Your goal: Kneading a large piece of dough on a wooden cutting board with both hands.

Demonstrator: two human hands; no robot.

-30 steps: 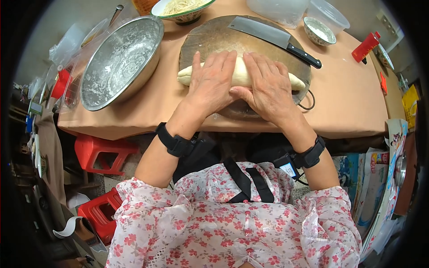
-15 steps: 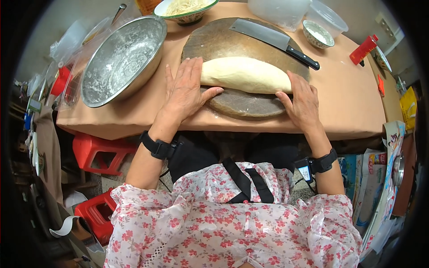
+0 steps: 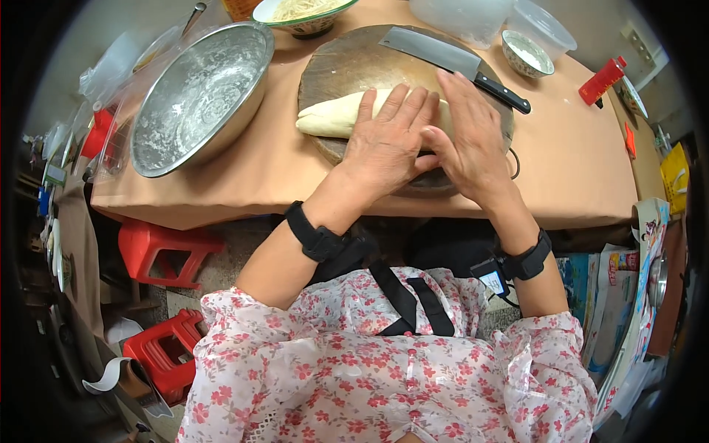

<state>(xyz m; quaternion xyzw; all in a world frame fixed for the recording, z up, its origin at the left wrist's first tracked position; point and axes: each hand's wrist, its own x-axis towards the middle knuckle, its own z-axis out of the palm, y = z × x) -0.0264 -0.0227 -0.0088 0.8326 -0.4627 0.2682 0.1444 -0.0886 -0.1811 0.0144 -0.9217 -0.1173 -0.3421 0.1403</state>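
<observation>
A long, pale roll of dough lies across the round wooden chopping board. My left hand rests flat on the middle of the roll, its fingers stretched out. Close beside it, over the right part of the dough, is my right hand, fingers extended and thumb near the left hand. Whether the right palm touches the dough I cannot tell. Both hands hide the roll's right part. A cleaver with a black handle lies at the far right of the board, just beyond my right fingertips.
Left of the board, a large floury metal bowl leans tilted. Behind stands a rimmed bowl of pale shreds. A small bowl of white powder, a clear plastic tub and a red bottle are at the right. Red stools stand below.
My left hand has moved right from the roll's left end to its middle. My right hand has shifted left and farther over the dough, so the hands are now close together.
</observation>
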